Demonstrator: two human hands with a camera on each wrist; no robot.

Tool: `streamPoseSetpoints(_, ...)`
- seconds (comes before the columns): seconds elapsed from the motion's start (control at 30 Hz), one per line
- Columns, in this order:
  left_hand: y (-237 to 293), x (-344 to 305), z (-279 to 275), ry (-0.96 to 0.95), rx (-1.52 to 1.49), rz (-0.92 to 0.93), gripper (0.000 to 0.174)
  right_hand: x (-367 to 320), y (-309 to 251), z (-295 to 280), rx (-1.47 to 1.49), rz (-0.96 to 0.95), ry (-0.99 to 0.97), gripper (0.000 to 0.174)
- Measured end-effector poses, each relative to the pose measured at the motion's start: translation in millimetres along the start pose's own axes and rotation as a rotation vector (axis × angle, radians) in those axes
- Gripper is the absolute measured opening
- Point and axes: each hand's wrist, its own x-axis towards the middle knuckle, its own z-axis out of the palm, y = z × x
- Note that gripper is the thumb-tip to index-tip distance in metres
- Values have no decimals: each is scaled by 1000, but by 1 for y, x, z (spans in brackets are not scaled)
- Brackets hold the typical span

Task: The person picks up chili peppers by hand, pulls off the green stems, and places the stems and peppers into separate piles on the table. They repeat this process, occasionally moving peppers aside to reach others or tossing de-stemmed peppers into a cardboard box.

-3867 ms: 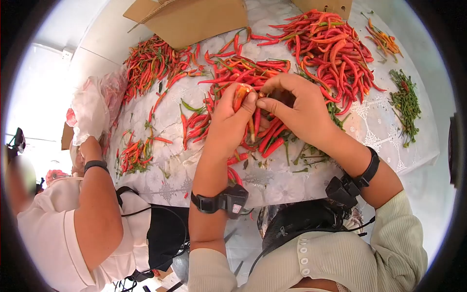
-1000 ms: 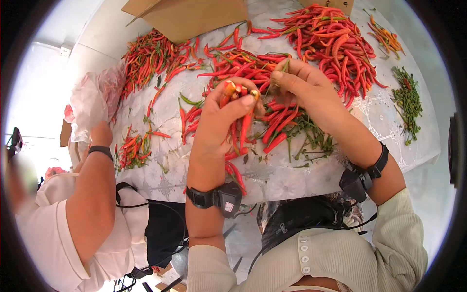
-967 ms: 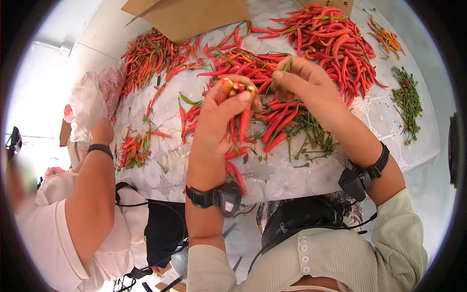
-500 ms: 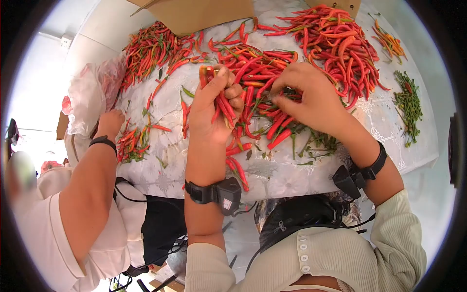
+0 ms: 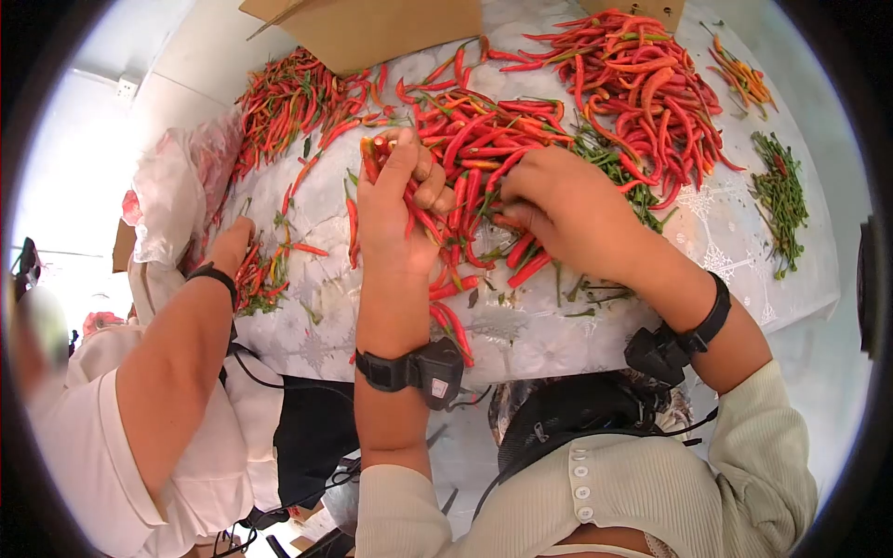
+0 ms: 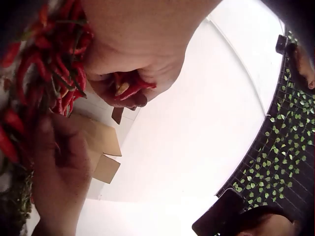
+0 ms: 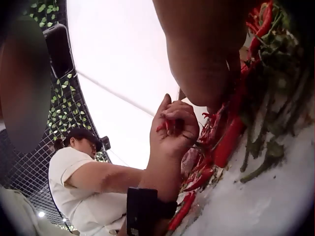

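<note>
My left hand (image 5: 398, 209) is raised over the near left edge of the middle heap, gripping a small bunch of red chillies (image 5: 370, 160). Their cut-looking pale ends stick up by the thumb, and red tips (image 6: 135, 88) poke out below the curled fingers in the left wrist view. To its right, my right hand (image 5: 567, 209) is bent down into the heap of red chillies (image 5: 484, 139), fingertips right at the chillies. I cannot tell whether those fingers pinch one, as the hand's back covers most of them.
Green stems (image 5: 609, 158) lie beside the right hand, and a stem pile (image 5: 779, 205) sits far right. A larger red chilli heap (image 5: 642, 93) and a cardboard box (image 5: 372, 33) stand behind. At left, another person's arm (image 5: 186, 325) reaches to a small chilli pile (image 5: 260, 279).
Earlier, both hands were together at the bunch, the right fingers on a green stem. My left hand has moved left with the chillies; the right has come away and dropped to the heap.
</note>
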Motion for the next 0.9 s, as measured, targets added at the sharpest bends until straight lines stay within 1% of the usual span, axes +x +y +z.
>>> streamPoseSetpoints(0.07,0,-1,3,20,47,30,8,4,-1,-2,113,115,124,17)
streamPoseSetpoints(0.13,0,-2,5,48,95,48,10,7,4,-3,509,303,121,17)
streamPoseSetpoints(0.17,0,-3,9,52,170,30,12,7,5,-4,708,396,118,17)
streamPoseSetpoints(0.23,-2,-7,18,63,321,-7,16,9,1,-9,949,458,63,20)
streamPoseSetpoints(0.27,-4,-8,22,86,390,7,18,10,-1,-12,1069,489,34,21)
streamPoseSetpoints(0.33,-8,-10,27,133,527,34,22,10,-2,-16,1096,502,-14,21)
streamPoseSetpoints(0.37,-8,-9,23,100,538,29,24,10,-1,-17,1109,508,-39,21)
streamPoseSetpoints(0.47,-9,-12,29,77,526,-29,24,9,1,-15,1116,452,3,20)
streamPoseSetpoints(0.57,-3,-16,30,-6,548,-190,26,9,3,-13,1182,354,16,15)
streamPoseSetpoints(0.67,-3,-17,26,-61,465,-220,29,9,5,-14,1238,381,-31,17)
streamPoseSetpoints(0.77,-3,-18,27,-56,480,-181,29,10,2,-13,1189,320,-13,18)
streamPoseSetpoints(0.9,-3,-18,26,-69,494,-128,27,9,1,-9,1041,268,95,21)
